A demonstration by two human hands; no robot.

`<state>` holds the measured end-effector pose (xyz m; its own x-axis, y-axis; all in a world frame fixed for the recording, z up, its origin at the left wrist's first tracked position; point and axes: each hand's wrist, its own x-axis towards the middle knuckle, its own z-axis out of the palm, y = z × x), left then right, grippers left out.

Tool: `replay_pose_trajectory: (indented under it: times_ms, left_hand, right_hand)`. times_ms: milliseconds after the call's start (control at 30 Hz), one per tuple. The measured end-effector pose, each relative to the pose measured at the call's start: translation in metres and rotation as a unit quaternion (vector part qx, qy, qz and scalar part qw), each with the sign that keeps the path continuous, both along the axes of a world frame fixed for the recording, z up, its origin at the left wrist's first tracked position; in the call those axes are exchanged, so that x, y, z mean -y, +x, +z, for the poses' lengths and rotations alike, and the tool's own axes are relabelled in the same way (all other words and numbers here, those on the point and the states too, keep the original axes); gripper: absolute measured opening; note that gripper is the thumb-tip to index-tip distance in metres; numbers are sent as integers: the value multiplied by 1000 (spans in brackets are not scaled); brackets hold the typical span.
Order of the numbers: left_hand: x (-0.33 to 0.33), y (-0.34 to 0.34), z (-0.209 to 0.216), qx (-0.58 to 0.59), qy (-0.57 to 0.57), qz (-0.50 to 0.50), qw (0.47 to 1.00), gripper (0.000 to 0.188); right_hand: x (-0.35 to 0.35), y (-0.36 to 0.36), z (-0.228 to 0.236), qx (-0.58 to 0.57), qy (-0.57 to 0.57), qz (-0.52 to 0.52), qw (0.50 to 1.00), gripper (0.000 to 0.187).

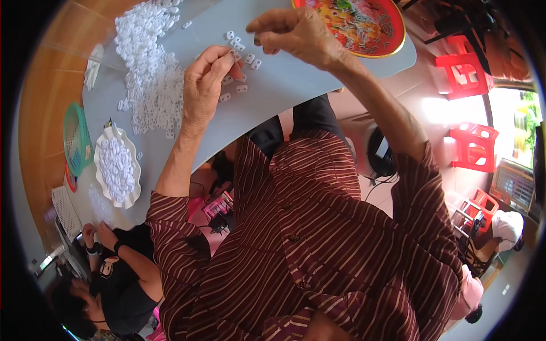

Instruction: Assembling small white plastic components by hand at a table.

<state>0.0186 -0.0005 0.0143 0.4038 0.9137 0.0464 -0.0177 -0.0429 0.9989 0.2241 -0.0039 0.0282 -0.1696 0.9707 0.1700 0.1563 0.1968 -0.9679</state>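
My left hand (206, 85) is closed over the grey table, thumb and finger pinching a small white two-hole plastic piece (236, 55). To its right and a little farther off, my right hand (304, 40) hovers with fingers bent and tips drawn together. Something tiny and dark may sit between those tips, but it is too small to name. Several loose white pieces (242, 88) lie around my left hand. Right beside my right hand is a round red tray (392, 45) with a gold rim, strewn with small thin metal parts.
A large heap of white pieces (148, 51) spreads across the table's left side. Nearer on the left stand a white scalloped dish (135, 184) full of similar pieces and a green basket (73, 139). A co-worker (125, 273) sits at lower left. Red stools (472, 148) stand right.
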Motion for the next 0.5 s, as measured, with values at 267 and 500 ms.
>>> replay_pose_trajectory:
  times_ms: [267, 500]
  left_hand:
    - [-2, -7, -3, -31, 34, 24, 999, 17]
    - [-3, -7, -7, -22, 56, 23, 998, 19]
  right_hand:
    - [10, -30, -14, -162, -132, 24, 978, 12]
    - [8, -33, -30, -230, -85, 39, 969, 19]
